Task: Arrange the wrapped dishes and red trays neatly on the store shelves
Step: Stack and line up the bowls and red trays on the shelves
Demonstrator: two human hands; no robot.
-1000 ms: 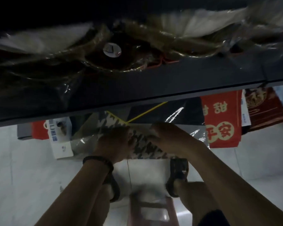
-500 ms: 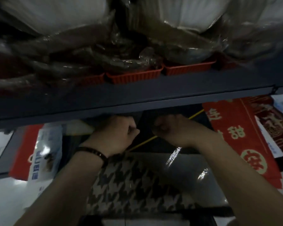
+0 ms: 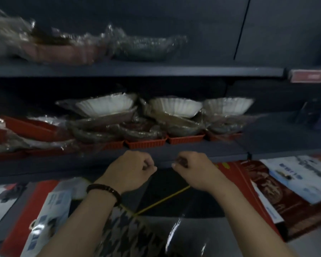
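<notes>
- Both hands are raised side by side in front of the near edge of the middle shelf (image 3: pixel 202 151), close together but not touching.
- Left hand (image 3: pixel 132 168): fingers curled tight, thumb against forefinger. Right hand (image 3: pixel 192 168): the same narrow pinch.
- Each seems to pinch the top edge of a clear film (image 3: pixel 174 229) that hangs down toward a houndstooth pack (image 3: pixel 132 236). The film is faint, so this is a judgement.
- Wrapped dishes (image 3: pixel 174 108) sit in stacks on the middle shelf, just beyond the hands. White scalloped ones are on top and darker ones beneath.
- Red trays (image 3: pixel 145 145) run in a row under the stacks along the shelf front. More lie tilted at far left.
- Further wrapped dishes rest on the upper shelf (image 3: pixel 174 70), blurred.
- Step in hand, as I read it: dealing with a wrapped item below the shelf, not yet the dishes or trays themselves.
- The next move likely calls for releasing or placing the film-wrapped item, then reaching forward to the stacks.
- Care is needed there: the stacks lean on one another, and the wrap looks slippery.
</notes>
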